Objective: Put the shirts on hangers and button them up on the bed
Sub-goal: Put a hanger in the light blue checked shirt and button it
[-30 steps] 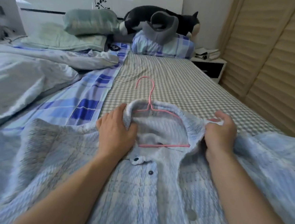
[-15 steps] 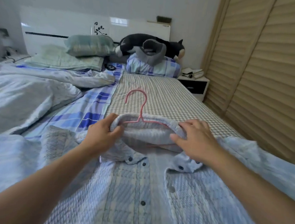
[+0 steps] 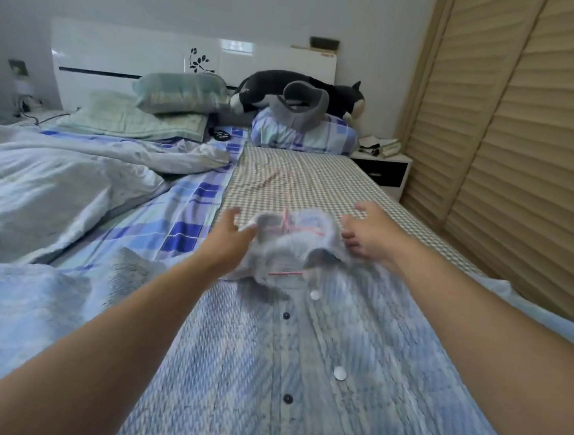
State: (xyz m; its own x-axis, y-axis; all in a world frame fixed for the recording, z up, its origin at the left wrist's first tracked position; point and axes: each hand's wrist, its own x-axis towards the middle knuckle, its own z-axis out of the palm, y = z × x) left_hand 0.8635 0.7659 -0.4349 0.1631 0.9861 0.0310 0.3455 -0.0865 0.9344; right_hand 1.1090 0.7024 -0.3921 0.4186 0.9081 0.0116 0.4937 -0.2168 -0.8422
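Both hands flank the far collar (image 3: 297,242) of the shirt (image 3: 301,373) (blurred, grip unclear), left hand (image 3: 231,237) and right hand (image 3: 368,234) seemingly seating it over the pink hanger (image 3: 286,226).

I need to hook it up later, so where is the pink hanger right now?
In the head view the pink hanger sits mid-frame inside the blue shirt's collar, between the left hand and right hand, its blurred hook over the checked sheet.

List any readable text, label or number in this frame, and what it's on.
No legible text.
Headboard: black flower decal, no words.
Box top above the headboard: small reddish mark, too blurred to read.
Black item by the pillows: pale marks, unreadable.
Shirt: none visible.
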